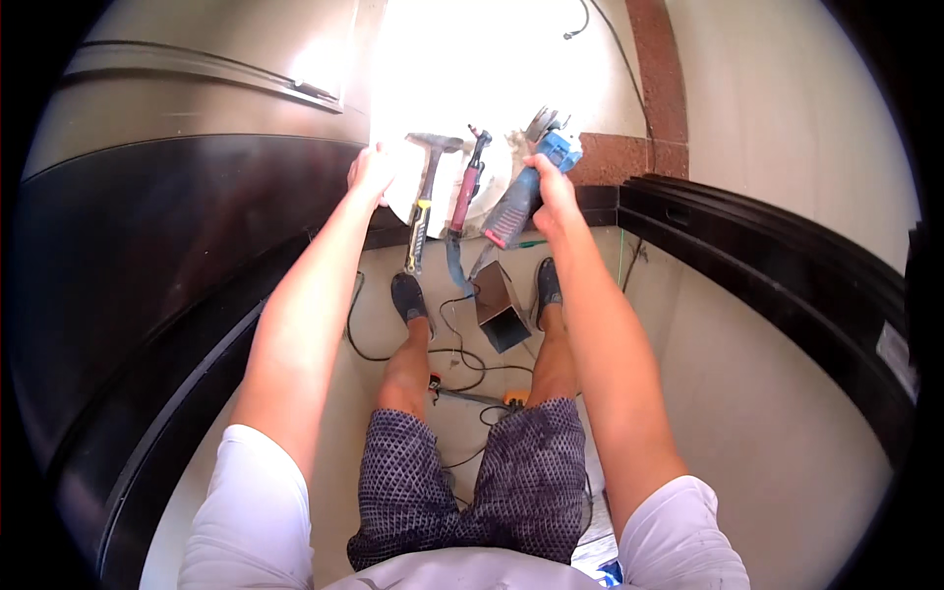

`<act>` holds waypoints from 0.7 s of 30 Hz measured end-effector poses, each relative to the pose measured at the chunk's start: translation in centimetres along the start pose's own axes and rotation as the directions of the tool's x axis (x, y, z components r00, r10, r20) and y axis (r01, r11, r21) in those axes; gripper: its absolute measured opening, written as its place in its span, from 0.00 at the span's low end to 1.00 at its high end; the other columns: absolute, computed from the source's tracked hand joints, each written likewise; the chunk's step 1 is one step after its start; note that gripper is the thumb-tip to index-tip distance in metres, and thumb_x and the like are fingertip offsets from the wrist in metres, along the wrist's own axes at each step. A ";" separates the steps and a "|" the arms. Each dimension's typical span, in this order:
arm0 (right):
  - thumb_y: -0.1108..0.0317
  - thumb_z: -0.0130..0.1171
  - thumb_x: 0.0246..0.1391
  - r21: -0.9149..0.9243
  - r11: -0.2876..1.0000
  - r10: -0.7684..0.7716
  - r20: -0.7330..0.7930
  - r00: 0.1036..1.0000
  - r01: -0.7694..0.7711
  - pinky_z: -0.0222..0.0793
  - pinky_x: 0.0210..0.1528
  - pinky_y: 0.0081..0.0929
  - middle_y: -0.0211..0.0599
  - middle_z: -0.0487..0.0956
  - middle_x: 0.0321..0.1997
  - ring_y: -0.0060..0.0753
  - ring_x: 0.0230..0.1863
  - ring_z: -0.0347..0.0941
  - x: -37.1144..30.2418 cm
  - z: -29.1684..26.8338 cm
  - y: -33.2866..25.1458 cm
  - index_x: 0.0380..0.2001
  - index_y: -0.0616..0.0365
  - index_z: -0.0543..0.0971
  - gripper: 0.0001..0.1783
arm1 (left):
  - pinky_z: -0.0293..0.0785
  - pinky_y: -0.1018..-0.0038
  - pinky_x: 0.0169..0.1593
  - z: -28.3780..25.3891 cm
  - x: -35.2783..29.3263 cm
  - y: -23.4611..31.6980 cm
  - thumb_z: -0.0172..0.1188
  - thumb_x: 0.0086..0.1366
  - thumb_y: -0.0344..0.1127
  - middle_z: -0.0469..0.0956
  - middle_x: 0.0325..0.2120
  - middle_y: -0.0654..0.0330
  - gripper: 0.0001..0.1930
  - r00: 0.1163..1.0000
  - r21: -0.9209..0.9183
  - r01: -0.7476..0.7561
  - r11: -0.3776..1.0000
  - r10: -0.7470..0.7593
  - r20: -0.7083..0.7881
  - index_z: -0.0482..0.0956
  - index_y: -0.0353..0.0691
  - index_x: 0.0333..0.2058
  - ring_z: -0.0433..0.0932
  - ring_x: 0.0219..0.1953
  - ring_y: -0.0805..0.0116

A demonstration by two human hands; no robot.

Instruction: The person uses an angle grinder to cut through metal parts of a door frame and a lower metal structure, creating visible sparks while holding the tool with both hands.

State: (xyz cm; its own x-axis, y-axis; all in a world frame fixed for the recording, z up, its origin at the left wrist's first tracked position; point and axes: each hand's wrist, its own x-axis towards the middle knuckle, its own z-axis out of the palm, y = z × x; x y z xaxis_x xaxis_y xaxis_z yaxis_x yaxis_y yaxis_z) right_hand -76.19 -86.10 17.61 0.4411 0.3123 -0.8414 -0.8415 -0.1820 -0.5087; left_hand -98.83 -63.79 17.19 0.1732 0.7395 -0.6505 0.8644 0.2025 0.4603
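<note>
My right hand (554, 194) is closed round the body of a blue and dark angle grinder (519, 202), its disc end pointing away from me. My left hand (371, 175) is closed at the left edge of a white round top (401, 205), its fingers partly washed out by glare. On that top, between my hands, lies a hammer (425, 202) with a black and yellow handle. Beside it is a slim dark red torch-like tool (466, 192) with a blue-grey hose (456, 264) hanging toward the floor.
A brown rectangular tube (501, 305) stands on the floor between my feet. Black cables (472, 356) loop around it, near an orange and black tool (514, 398). Dark door tracks (747, 265) run along the right, and a dark panel (187, 216) curves along the left.
</note>
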 end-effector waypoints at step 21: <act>0.60 0.68 0.59 0.072 0.996 -0.051 0.028 0.998 0.048 0.78 0.57 0.49 0.37 0.80 0.45 0.42 0.47 0.79 14.7 7.5 -5.6 0.46 0.56 0.77 0.17 | 0.83 0.67 0.31 1.3 20.4 7.3 0.54 0.77 0.52 0.87 0.35 0.54 0.23 0.958 0.058 -0.285 0.957 0.283 0.050 0.84 0.40 0.55 0.86 0.32 0.63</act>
State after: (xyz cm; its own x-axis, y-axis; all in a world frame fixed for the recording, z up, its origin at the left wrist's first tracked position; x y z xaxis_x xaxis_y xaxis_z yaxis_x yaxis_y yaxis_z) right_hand -67.34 -73.53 9.44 0.4742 0.3469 -0.8092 -0.8394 -0.0994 -0.5344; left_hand -88.34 -48.10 6.50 0.4336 0.7337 -0.5232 0.8049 -0.0543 0.5909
